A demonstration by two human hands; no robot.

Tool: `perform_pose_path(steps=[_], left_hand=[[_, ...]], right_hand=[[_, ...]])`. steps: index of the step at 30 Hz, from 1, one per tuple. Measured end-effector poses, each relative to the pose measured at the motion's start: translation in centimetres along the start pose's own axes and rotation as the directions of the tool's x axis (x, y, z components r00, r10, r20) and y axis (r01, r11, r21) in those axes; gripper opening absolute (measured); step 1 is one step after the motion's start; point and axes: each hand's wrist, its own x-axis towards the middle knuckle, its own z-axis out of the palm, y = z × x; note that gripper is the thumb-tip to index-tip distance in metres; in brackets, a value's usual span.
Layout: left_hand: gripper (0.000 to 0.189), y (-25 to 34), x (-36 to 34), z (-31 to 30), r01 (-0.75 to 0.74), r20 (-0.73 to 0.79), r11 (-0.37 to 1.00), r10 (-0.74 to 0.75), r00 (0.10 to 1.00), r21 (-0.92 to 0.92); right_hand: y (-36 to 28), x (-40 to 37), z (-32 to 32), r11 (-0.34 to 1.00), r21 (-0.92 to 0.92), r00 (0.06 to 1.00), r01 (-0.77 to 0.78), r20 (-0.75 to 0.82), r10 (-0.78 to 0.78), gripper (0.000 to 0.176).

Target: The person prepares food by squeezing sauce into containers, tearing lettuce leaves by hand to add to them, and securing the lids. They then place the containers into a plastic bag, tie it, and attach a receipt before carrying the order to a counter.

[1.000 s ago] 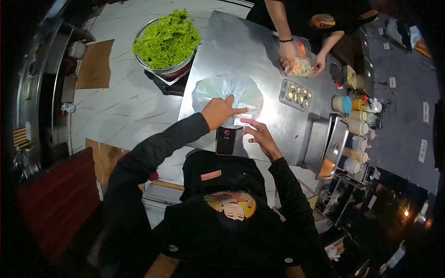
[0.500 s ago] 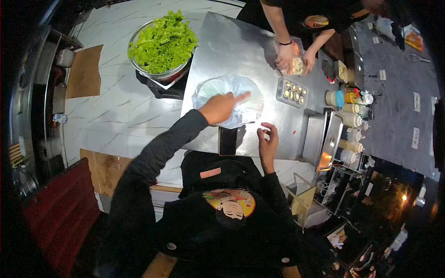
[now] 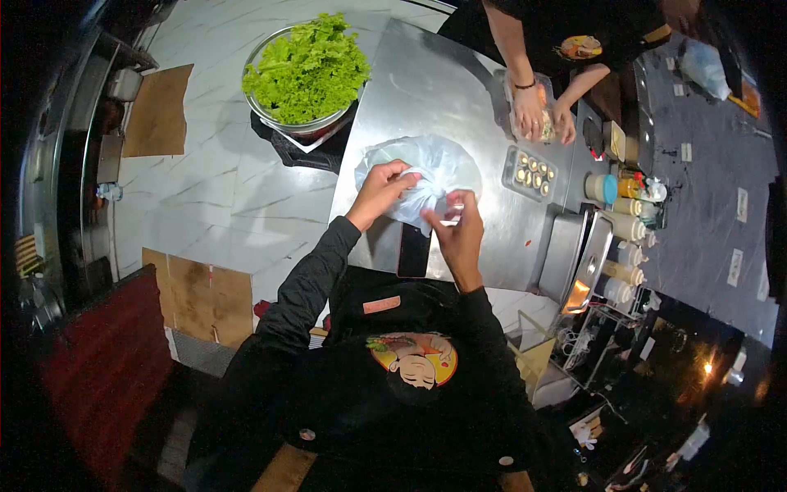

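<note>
A translucent pale plastic bag (image 3: 430,156) lies on the steel table, its top twisted and gathered toward the middle. What is inside it only shows as a faint greenish tint. From the left, my left hand (image 3: 381,193) grips the gathered plastic between thumb and fingers. My right hand (image 3: 460,238) is on the near right side of the bag, thumb and fingers curled in a pinch on its plastic. Below the bag, partly covered by it, a dark phone (image 3: 413,252) lies close to the table's near edge.
A metal bowl of lettuce (image 3: 307,74) stands left of the steel table (image 3: 410,82). Across it, a co-worker's hands (image 3: 541,119) handle a clear food container. Nearby are a tray of small rolls (image 3: 529,173), a steel pan (image 3: 566,250) and several sauce bottles (image 3: 627,230).
My left hand has gone from an extended finger over the bag to gripping its plastic. My right hand has moved up onto the bag, which is now gathered and twisted.
</note>
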Motion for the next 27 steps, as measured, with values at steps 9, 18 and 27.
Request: perform_pose_path(steps=[9, 18, 27], left_hand=[[0.026, -0.8, -0.1, 0.9, -0.192, 0.169, 0.980, 0.180, 0.969, 0.059], [0.028, 1.4, 1.1, 1.9, -0.289, 0.338, 0.830, 0.131, 0.932, 0.477], [0.032, 0.9, 1.9, 2.9, -0.092, 0.264, 0.976, 0.037, 0.964, 0.199]], right_hand=[[1.7, -1.0, -1.1, 0.926, 0.297, 0.961, -0.232, -0.075, 0.265, 0.012], [3.2, 0.2, -2.5, 0.946, 0.223, 0.965, -0.237, 0.165, 0.203, 0.020], [2.1, 1.2, -2.5, 0.707, 0.659, 0.966, -0.257, 0.158, 0.203, 0.018]])
